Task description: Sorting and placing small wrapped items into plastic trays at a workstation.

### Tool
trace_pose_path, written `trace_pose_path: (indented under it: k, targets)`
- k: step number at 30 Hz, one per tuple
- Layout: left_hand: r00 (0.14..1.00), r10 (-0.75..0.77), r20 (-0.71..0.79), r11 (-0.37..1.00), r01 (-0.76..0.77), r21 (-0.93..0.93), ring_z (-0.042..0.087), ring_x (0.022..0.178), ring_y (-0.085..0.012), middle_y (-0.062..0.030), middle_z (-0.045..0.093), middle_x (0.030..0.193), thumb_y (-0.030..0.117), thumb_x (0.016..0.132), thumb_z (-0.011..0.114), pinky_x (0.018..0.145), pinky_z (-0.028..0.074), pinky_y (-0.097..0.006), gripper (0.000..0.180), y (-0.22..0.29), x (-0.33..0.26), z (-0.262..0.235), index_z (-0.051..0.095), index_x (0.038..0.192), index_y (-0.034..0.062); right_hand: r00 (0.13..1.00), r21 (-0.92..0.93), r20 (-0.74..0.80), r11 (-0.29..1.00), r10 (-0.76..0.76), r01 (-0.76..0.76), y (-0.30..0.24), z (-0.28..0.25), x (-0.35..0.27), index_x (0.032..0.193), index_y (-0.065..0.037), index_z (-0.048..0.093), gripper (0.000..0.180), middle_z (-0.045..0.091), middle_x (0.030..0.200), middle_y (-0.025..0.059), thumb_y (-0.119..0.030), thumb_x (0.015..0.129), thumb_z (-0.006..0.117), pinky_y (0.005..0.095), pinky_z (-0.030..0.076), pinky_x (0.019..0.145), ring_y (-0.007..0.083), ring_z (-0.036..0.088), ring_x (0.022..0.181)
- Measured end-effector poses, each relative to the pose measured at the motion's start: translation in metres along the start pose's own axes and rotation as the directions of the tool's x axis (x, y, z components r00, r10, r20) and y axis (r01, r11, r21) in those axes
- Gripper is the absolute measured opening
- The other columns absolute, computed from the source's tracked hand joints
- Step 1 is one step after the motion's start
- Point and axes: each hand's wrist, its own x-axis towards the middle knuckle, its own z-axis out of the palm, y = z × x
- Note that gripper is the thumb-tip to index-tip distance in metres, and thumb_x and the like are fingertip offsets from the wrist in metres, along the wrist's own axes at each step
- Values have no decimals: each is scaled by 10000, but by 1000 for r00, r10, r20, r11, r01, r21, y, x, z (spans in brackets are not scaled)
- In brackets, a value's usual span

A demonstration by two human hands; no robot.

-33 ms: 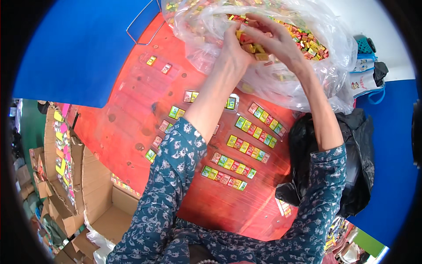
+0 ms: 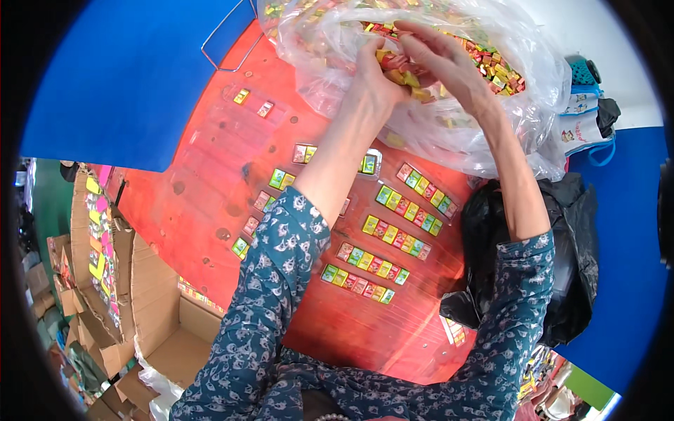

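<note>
Cupped over the mouth of the big clear plastic bag (image 2: 330,77), my left hand (image 2: 373,78) is closed around a handful of small wrapped candies (image 2: 401,76), mostly yellow and red. My right hand (image 2: 453,70) hangs over that handful from the right, its fingers stretched and apart; whether a fingertip touches a candy is hard to see. Many loose candies (image 2: 498,74) fill the bag behind both hands. Below, narrow clear trays (image 2: 397,237) hold rows of green, yellow and red candies. Another clear tray (image 2: 277,116) at the upper left has two pieces near it.
The red table (image 2: 203,182) carries everything. On the right lies a black plastic bag (image 2: 572,231), with a patterned bag (image 2: 579,126) beyond it. Open cardboard boxes (image 2: 158,295) stand at the lower left. A bent wire frame (image 2: 223,69) juts over the table's far-left edge.
The fingers of my right hand have shifted slightly over the handful, and the candies in my left hand have moved a little. The trays are unchanged.
</note>
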Motion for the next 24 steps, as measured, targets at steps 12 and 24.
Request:
trace_pose_path:
  k: [12, 24]
  targets:
    - [987, -158, -3, 979, 156, -133, 531, 969, -378, -244, 525, 1099, 246, 830, 513, 565, 516, -330, 359, 11, 23, -33, 546, 1068, -21, 950, -180, -297, 972, 92, -151, 30, -53, 6, 1086, 3, 577, 292, 660, 777, 90, -175, 871, 488, 253, 504, 595, 109, 613, 679]
    - [964, -264, 18, 960, 264, -93, 569, 835, -342, -208, 558, 998, 279, 810, 512, 505, 465, -290, 328, 13, 17, -32, 572, 1000, 18, 978, -800, -194, 590, -79, -111, 129, -47, 16, 887, -62, 674, 177, 637, 788, 204, -180, 766, 621, 429, 498, 678, 357, 626, 778]
